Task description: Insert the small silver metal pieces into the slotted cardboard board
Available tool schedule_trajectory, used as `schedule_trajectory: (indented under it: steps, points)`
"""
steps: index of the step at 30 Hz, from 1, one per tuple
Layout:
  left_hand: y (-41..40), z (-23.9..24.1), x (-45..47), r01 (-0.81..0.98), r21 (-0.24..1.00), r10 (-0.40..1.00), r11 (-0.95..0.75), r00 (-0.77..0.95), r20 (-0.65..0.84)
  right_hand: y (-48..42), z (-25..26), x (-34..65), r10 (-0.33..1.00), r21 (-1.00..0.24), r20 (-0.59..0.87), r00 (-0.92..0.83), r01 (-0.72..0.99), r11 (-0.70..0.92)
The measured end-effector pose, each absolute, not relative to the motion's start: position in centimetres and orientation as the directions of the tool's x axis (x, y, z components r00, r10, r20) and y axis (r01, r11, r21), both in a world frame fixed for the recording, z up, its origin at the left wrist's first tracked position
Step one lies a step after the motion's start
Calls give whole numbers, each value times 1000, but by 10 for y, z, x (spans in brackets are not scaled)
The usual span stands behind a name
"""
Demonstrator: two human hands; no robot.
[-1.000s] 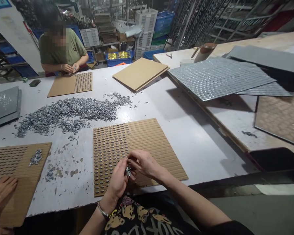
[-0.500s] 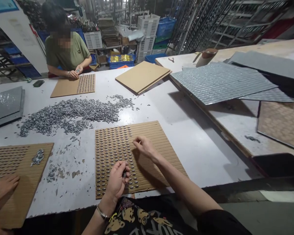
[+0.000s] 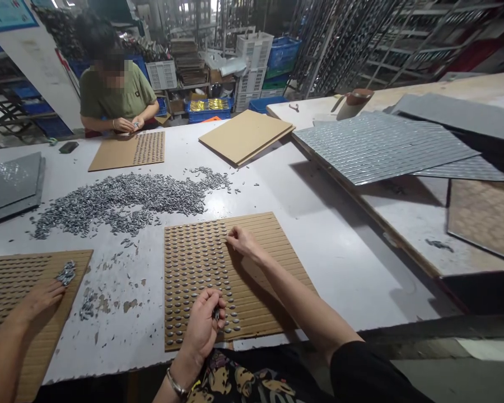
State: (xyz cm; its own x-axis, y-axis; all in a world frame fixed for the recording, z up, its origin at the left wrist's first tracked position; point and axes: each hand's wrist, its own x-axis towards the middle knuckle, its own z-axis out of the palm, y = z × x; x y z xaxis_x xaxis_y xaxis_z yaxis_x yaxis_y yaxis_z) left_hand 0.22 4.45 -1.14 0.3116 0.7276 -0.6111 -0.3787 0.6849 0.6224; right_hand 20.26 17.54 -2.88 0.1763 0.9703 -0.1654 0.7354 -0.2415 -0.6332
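A brown ribbed board (image 3: 269, 263) lies before me on the grey table; its left half is filled with rows of small silver oval pieces. My left hand (image 3: 204, 327) rests curled at the board's near edge, closed on a few of those silver pieces. My right hand (image 3: 240, 240) reaches to the board's far middle, fingertips pinched together against a groove beside the last filled column. What the fingertips hold is too small to make out.
A large heap of silver pieces (image 3: 121, 198) lies beyond the board. A co-worker's hand (image 3: 42, 296) works a second board (image 3: 8, 291) at left. Another person (image 3: 115, 92) sits across with a third board (image 3: 128, 151). Stacked boards (image 3: 246, 134) and silver-filled panels (image 3: 382, 145) lie at right.
My right hand left my left hand, moved away from me up the board, and now touches a groove near its far edge. The co-worker's hand at left slid onto its board.
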Motion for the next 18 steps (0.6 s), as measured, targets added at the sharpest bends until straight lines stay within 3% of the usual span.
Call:
schedule_trajectory:
  steps: [6, 18]
  points:
    - [46, -14, 2, -368, 611, 712, 701, 308, -631, 182, -32, 204, 980, -624, -133, 146, 756, -197]
    - [45, -12, 4, -375, 602, 707, 705, 299, -641, 183, -32, 198, 965, -620, -151, 214, 740, -261]
